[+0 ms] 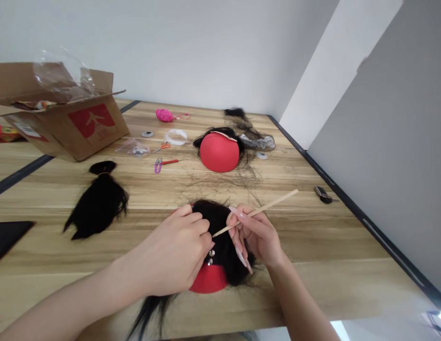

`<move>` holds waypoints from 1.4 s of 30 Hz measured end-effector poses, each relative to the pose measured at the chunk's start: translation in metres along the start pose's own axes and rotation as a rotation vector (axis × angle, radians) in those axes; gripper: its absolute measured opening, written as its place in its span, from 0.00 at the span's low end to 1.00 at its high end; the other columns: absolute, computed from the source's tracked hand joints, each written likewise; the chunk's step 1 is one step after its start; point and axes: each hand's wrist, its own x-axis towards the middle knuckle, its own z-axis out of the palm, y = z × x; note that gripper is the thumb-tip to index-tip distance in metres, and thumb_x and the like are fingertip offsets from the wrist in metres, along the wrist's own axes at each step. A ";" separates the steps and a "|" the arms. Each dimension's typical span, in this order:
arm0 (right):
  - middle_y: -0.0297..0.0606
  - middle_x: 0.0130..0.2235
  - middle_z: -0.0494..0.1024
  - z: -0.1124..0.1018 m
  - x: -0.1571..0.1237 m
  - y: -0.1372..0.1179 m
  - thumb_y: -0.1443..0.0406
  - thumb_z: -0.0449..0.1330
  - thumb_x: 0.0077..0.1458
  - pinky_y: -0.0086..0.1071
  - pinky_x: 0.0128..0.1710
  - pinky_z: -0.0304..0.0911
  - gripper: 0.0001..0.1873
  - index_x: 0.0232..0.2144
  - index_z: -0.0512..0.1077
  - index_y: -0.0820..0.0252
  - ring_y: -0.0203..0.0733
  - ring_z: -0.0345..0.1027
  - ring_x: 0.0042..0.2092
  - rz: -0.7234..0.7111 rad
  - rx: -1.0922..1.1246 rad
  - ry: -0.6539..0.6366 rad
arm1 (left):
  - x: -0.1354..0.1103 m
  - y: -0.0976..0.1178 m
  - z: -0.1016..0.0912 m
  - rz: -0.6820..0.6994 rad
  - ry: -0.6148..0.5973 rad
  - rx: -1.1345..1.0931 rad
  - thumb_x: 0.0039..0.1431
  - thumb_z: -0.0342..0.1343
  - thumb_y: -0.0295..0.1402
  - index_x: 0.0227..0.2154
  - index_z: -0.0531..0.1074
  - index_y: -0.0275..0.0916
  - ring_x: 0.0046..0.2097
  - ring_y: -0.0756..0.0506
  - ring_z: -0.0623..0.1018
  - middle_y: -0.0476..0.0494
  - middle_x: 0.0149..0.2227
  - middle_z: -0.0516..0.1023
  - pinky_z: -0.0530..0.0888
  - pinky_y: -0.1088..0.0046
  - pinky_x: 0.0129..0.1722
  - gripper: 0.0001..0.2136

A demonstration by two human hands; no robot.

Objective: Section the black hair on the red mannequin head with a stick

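Stick (270, 205) and hair (229, 255) at near edge of bench (330, 265)

The near cap (209, 279), which is red, lies close to the middle of the bench's near edge, with black hair over most of it. The right hand (257, 234) grips the stick between thumb and fingers, in the manner of a pen; its lower tip points into the hair, just beside the left fingers. The left hand (181, 251) is curled on the hair, knuckles up; whether it pinches some strands, I cannot tell. Below its fingers, shiny studs (211, 253) sit above the red part. Some strands hang toward the near edge.

Farther back, in front of the far edge, is the far cap (220, 151), also red and with hair behind it. Near the right edge lies a key (323, 194). To the left are a hair bundle (99, 203) and, behind it, an open box (95, 125). Between the box and the far cap lie scissors (164, 146), a white ring (176, 137) and, nearer to the far edge, pink yarn (165, 115).
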 end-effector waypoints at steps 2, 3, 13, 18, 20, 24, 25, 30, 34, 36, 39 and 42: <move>0.34 0.22 0.75 -0.001 0.000 0.000 0.56 0.65 0.52 0.19 0.07 0.58 0.15 0.25 0.72 0.63 0.32 0.66 0.13 0.004 0.008 -0.009 | 0.000 0.002 0.000 -0.035 0.002 -0.024 0.59 0.51 0.24 0.22 0.70 0.37 0.31 0.44 0.68 0.45 0.25 0.70 0.61 0.61 0.40 0.10; 0.34 0.22 0.75 -0.001 0.000 0.000 0.56 0.65 0.52 0.19 0.08 0.58 0.15 0.25 0.72 0.63 0.31 0.66 0.13 0.007 0.013 -0.016 | 0.000 0.003 0.000 -0.048 0.006 -0.035 0.58 0.51 0.24 0.22 0.70 0.37 0.30 0.45 0.68 0.45 0.25 0.70 0.61 0.61 0.41 0.10; 0.36 0.21 0.76 -0.005 0.003 -0.001 0.57 0.65 0.51 0.19 0.07 0.57 0.15 0.25 0.73 0.65 0.33 0.66 0.13 0.078 0.073 -0.023 | 0.000 0.008 -0.001 -0.122 0.003 -0.051 0.55 0.52 0.22 0.21 0.72 0.38 0.31 0.43 0.70 0.44 0.25 0.71 0.63 0.60 0.43 0.10; 0.36 0.20 0.76 -0.003 0.004 0.000 0.56 0.65 0.52 0.19 0.07 0.58 0.16 0.25 0.73 0.65 0.32 0.66 0.13 0.085 0.049 -0.008 | 0.000 0.010 0.000 -0.129 0.010 -0.053 0.54 0.52 0.21 0.21 0.71 0.38 0.30 0.43 0.70 0.44 0.24 0.71 0.63 0.60 0.41 0.10; 0.35 0.20 0.76 -0.002 0.004 0.000 0.55 0.65 0.52 0.18 0.07 0.58 0.17 0.25 0.73 0.65 0.32 0.66 0.13 0.068 0.038 -0.004 | 0.000 0.010 0.000 -0.111 0.018 -0.069 0.54 0.52 0.21 0.21 0.71 0.38 0.30 0.43 0.69 0.45 0.24 0.71 0.63 0.60 0.40 0.10; 0.33 0.20 0.75 0.000 0.003 0.002 0.54 0.65 0.54 0.17 0.07 0.58 0.18 0.26 0.72 0.65 0.31 0.66 0.13 0.034 0.005 0.009 | 0.000 0.009 -0.001 -0.100 0.026 -0.086 0.53 0.52 0.21 0.20 0.71 0.38 0.30 0.43 0.70 0.45 0.24 0.71 0.64 0.59 0.41 0.10; 0.33 0.20 0.75 0.000 0.002 0.002 0.54 0.64 0.55 0.17 0.08 0.58 0.18 0.26 0.72 0.64 0.31 0.66 0.13 0.027 -0.008 0.009 | 0.000 0.010 -0.001 -0.101 0.022 -0.081 0.53 0.52 0.21 0.21 0.72 0.38 0.30 0.43 0.70 0.44 0.24 0.71 0.64 0.59 0.41 0.10; 0.34 0.21 0.76 0.001 0.000 0.001 0.55 0.63 0.57 0.17 0.09 0.59 0.18 0.27 0.73 0.65 0.30 0.68 0.14 -0.004 -0.060 -0.012 | 0.001 0.010 0.000 -0.110 0.010 -0.065 0.53 0.52 0.22 0.21 0.72 0.38 0.31 0.42 0.70 0.44 0.25 0.71 0.64 0.58 0.42 0.09; 0.35 0.21 0.76 -0.001 0.001 0.000 0.55 0.64 0.55 0.18 0.09 0.59 0.17 0.26 0.72 0.64 0.31 0.67 0.14 0.000 -0.022 -0.014 | 0.001 0.010 0.002 -0.113 0.017 -0.064 0.55 0.51 0.22 0.21 0.72 0.38 0.31 0.42 0.70 0.43 0.25 0.71 0.64 0.58 0.42 0.11; 0.35 0.21 0.76 -0.002 0.002 0.000 0.56 0.64 0.54 0.19 0.09 0.60 0.16 0.26 0.73 0.64 0.32 0.67 0.14 0.004 0.016 -0.018 | 0.001 0.010 0.002 -0.110 0.020 -0.065 0.55 0.51 0.23 0.21 0.71 0.38 0.30 0.42 0.70 0.44 0.25 0.71 0.64 0.58 0.42 0.10; 0.36 0.21 0.76 -0.003 0.003 0.001 0.57 0.64 0.54 0.18 0.09 0.60 0.15 0.26 0.73 0.65 0.32 0.67 0.14 0.011 0.060 -0.025 | 0.002 0.010 0.002 -0.115 0.012 -0.055 0.55 0.51 0.23 0.21 0.72 0.38 0.31 0.42 0.70 0.44 0.25 0.71 0.64 0.58 0.42 0.10; 0.36 0.21 0.77 -0.005 0.004 0.002 0.58 0.64 0.55 0.19 0.08 0.60 0.15 0.26 0.73 0.66 0.32 0.67 0.14 0.022 0.099 -0.048 | 0.004 0.011 0.000 -0.149 -0.029 -0.057 0.55 0.51 0.22 0.22 0.72 0.38 0.31 0.42 0.71 0.44 0.25 0.72 0.64 0.58 0.42 0.10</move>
